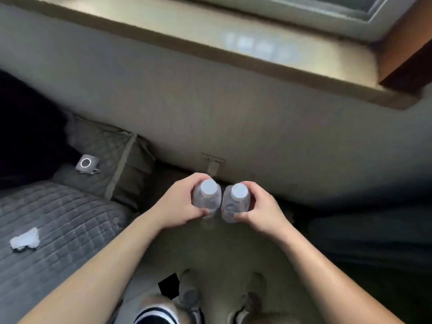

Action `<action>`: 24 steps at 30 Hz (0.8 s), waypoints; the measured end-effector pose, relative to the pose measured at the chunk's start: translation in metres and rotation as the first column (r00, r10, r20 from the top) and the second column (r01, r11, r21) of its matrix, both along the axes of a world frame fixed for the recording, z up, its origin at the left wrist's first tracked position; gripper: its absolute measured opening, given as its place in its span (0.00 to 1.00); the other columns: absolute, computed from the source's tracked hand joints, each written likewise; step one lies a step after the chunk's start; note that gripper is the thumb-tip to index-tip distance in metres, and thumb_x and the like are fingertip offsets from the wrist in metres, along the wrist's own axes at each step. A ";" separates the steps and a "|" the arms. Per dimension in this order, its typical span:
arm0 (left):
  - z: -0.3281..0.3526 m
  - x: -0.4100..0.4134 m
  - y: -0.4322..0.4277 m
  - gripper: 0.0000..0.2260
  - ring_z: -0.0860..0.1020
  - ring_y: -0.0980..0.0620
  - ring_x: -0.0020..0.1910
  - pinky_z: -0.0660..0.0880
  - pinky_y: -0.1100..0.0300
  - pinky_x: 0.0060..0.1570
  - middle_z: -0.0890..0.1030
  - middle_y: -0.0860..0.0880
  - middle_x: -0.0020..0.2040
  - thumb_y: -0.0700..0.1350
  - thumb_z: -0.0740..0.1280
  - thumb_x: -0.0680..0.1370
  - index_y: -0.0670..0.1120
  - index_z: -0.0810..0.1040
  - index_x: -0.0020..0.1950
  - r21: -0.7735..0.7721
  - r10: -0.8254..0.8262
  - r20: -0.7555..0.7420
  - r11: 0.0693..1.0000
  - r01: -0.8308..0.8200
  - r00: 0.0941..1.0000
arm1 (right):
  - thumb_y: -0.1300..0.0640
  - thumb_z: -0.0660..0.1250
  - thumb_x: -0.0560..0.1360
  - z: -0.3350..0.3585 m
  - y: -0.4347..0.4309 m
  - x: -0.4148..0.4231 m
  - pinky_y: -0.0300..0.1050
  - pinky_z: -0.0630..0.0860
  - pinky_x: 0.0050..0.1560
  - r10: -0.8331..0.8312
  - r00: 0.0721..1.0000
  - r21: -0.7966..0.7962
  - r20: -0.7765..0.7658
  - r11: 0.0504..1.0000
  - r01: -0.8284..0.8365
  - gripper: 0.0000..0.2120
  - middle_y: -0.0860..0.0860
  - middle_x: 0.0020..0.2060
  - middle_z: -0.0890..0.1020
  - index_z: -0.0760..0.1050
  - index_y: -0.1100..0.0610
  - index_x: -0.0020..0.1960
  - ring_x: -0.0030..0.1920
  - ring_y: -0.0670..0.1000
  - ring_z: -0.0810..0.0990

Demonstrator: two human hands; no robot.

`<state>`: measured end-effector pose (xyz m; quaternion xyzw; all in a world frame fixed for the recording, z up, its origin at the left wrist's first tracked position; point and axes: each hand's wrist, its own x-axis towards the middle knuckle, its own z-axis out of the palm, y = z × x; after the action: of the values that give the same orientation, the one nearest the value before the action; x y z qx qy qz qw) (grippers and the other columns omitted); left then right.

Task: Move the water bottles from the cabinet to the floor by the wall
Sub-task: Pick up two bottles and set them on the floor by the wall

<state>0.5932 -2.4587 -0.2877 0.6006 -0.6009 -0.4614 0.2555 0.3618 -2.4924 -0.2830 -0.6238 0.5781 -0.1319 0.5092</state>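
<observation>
Low by the grey wall (233, 127), two clear plastic water bottles with white caps stand upright side by side: the left bottle (207, 195) gripped by the left hand (180, 206), the right bottle (235, 202) by the right hand (259, 206). Left lies a grey quilted bed (58, 218); nearer, grey shoes (189, 293) on the beige floor (217, 249).

A grey quilted bed (58, 220) carries a crumpled white tissue (25, 239) and a small white device (86, 163).
</observation>
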 end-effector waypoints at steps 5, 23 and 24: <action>-0.113 -0.007 -0.010 0.28 0.79 0.64 0.53 0.74 0.66 0.53 0.80 0.61 0.54 0.45 0.78 0.63 0.60 0.72 0.59 0.082 0.017 0.059 0.996 -0.022 0.998 | 0.53 0.81 0.59 -0.114 -0.009 -0.007 0.33 0.76 0.49 -0.069 0.997 0.058 0.028 0.996 0.067 0.27 0.38 0.48 0.82 0.75 0.42 0.54 0.48 0.34 0.80; -0.397 -0.008 -0.045 0.27 0.76 0.59 0.53 0.73 0.62 0.52 0.78 0.58 0.56 0.48 0.78 0.66 0.57 0.74 0.63 0.015 -0.100 0.262 0.995 0.099 0.960 | 0.47 0.80 0.62 -0.413 -0.039 0.000 0.47 0.77 0.57 0.021 0.994 -0.076 -0.103 0.997 -0.029 0.32 0.44 0.57 0.78 0.72 0.47 0.62 0.56 0.46 0.78; -0.406 -0.009 -0.045 0.27 0.76 0.58 0.54 0.74 0.61 0.52 0.78 0.58 0.56 0.48 0.78 0.66 0.57 0.73 0.63 0.015 -0.090 0.264 0.996 0.089 0.960 | 0.46 0.80 0.62 -0.420 -0.039 0.000 0.48 0.76 0.58 0.021 0.993 -0.080 -0.117 0.996 -0.031 0.33 0.45 0.58 0.78 0.72 0.47 0.63 0.56 0.46 0.78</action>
<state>0.5846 -2.5032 -0.6934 0.6293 -0.6555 -0.3892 0.1511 0.3619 -2.5319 -0.7034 -0.6582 0.5928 -0.1122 0.4504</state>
